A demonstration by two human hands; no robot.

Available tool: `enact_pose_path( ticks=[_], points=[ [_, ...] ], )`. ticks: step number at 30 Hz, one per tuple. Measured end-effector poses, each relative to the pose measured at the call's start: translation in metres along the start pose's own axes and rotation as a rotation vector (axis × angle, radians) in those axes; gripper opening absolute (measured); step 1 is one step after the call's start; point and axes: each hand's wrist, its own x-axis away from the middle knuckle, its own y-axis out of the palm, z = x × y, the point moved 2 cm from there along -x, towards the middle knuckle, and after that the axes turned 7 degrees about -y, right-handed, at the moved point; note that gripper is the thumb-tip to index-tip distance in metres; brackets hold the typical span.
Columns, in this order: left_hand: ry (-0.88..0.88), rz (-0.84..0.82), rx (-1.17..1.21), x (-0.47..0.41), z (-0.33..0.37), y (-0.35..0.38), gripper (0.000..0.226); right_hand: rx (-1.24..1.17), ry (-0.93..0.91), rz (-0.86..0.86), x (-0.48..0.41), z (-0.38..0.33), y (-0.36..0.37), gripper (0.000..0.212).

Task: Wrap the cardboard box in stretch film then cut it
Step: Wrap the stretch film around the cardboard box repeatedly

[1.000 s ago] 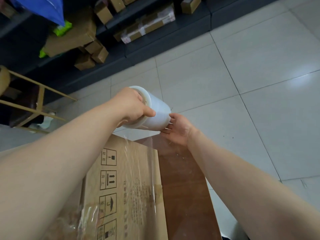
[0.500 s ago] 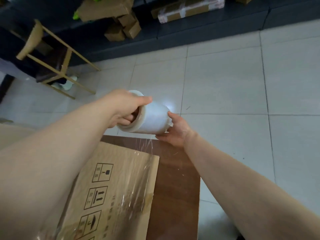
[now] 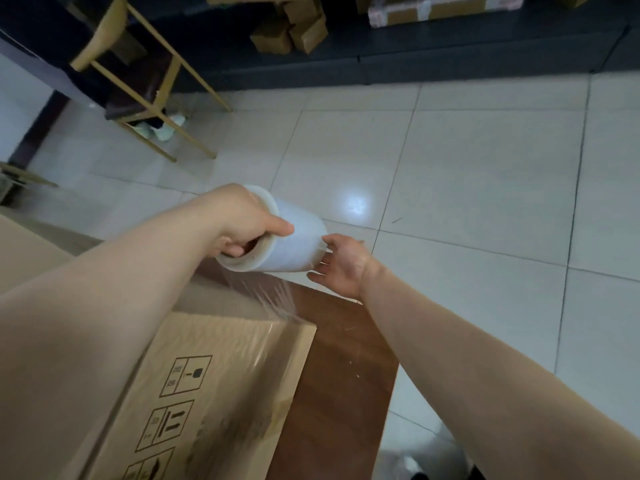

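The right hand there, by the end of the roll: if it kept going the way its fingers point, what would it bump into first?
Most likely the roll of film: the right hand points its fingers at the roll's near end, seemingly already touching it.

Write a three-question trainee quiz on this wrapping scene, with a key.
1. True or false: the film roll is lying on the floor.
2. Which hand has fingers inside the roll's core? A) left hand B) right hand
3. Fill in: the cardboard box rests on a brown wooden ____.

Key: 1 false, both hands hold it above the box; 2 A; 3 table.
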Motion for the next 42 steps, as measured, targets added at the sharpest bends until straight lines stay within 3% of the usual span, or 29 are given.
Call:
enact_pose_path(
  ticks=[4,8,10,14,16,20,23,28,32,36,39,42],
  points=[
    [0.084,0.079,-0.458,0.0,0.008,-0.006,0.057,0.005,-0.021,-0.017,-0.014,-0.005,0.012,0.028],
    [0.101,0.043,-0.512,-0.006,0.002,-0.011,0.054,0.009,-0.026,-0.044,-0.025,-0.006,0.024,0.029],
    [0.099,0.005,-0.396,-0.011,-0.003,-0.017,0.046,-0.002,-0.011,-0.054,-0.027,-0.006,0.029,0.026],
    [-0.09,-0.133,0.333,-0.024,-0.016,-0.03,0.041,-0.07,-0.004,-0.074,-0.037,-0.01,0.031,0.03],
    [-0.176,-0.153,0.552,-0.032,-0.022,-0.034,0.049,-0.111,0.003,-0.095,-0.039,-0.01,0.033,0.026],
    [-0.24,-0.103,0.657,-0.044,-0.027,-0.038,0.023,-0.142,0.048,-0.109,-0.048,-0.009,0.04,0.029],
    [-0.258,-0.095,0.67,-0.052,-0.032,-0.044,0.022,-0.079,0.088,-0.128,-0.057,-0.014,0.049,0.028],
    [-0.292,0.042,0.545,-0.064,-0.034,-0.052,0.029,0.121,0.151,-0.148,-0.079,-0.03,0.065,0.024],
    [-0.28,0.13,0.21,-0.072,-0.038,-0.061,0.048,0.211,0.207,-0.181,-0.097,-0.039,0.078,0.023],
    [-0.208,0.1,-0.089,-0.076,-0.038,-0.063,0.032,0.272,0.293,-0.193,-0.107,-0.038,0.091,0.026],
    [-0.188,0.085,-0.109,-0.081,-0.046,-0.069,0.042,0.211,0.322,-0.19,-0.113,-0.035,0.099,0.036],
    [-0.227,0.106,0.131,-0.086,-0.052,-0.074,0.035,0.17,0.329,-0.201,-0.122,-0.034,0.104,0.038]
  ],
)
